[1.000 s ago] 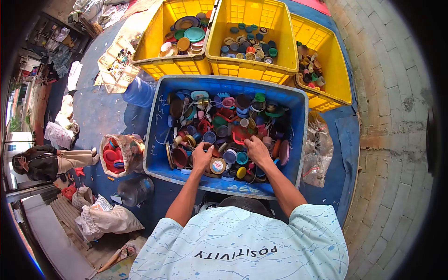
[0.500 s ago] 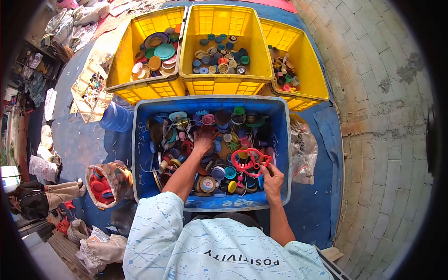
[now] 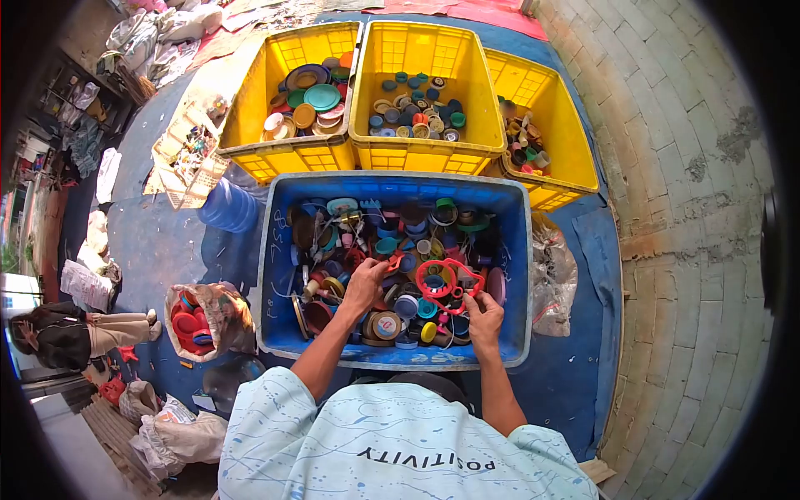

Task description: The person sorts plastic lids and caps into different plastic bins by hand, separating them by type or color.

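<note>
A blue crate holds a mixed heap of plastic caps, lids and small parts. Over its right half, my right hand grips a red plastic frame with curved, looped outlines. My left hand is above the middle of the heap, its fingers closed on a small red-orange piece. Below the two hands lie a brown round lid, a yellow cap and a white-blue cap.
Three yellow crates stand behind: round lids in the left one, small caps in the middle one, mixed pieces in the right one. A sack with red pieces is at left. A person stands far left.
My left hand has come up out of the heap and toward me, now with a red-orange piece. My right hand still holds the red frame. The camera view has shifted slightly.
</note>
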Tool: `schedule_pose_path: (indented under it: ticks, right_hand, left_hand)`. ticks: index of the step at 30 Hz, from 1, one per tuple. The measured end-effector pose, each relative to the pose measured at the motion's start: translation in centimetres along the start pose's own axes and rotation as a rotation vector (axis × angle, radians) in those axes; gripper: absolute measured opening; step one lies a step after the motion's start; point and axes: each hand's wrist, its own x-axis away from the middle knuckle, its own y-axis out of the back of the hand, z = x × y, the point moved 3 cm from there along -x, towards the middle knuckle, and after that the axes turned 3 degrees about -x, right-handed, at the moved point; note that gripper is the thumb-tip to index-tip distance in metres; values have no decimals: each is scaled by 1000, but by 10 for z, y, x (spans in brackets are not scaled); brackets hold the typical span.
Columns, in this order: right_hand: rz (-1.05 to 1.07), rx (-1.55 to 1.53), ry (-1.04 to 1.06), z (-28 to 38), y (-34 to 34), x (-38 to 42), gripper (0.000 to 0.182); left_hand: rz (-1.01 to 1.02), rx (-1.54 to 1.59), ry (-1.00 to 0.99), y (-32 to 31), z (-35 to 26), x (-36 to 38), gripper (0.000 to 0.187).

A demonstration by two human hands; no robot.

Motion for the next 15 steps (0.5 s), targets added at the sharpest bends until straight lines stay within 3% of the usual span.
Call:
schedule_pose_path:
  ticks: [5, 6, 8, 15]
  right_hand:
    - [58, -65, -43, 0, -18, 1, 16]
    - [75, -91, -43, 2, -23, 2, 16]
    - [96, -144, -67, 7, -32, 6, 17]
    - [87, -331, -214, 14, -34, 20, 13]
  left_hand:
    - [-203, 253, 226, 48, -4, 22, 23]
    - [-193, 454, 422, 46, 6, 25, 21]
    - [-256, 807, 534, 46, 12, 37, 20]
    - [-244, 1562, 762, 37, -1, 47, 20]
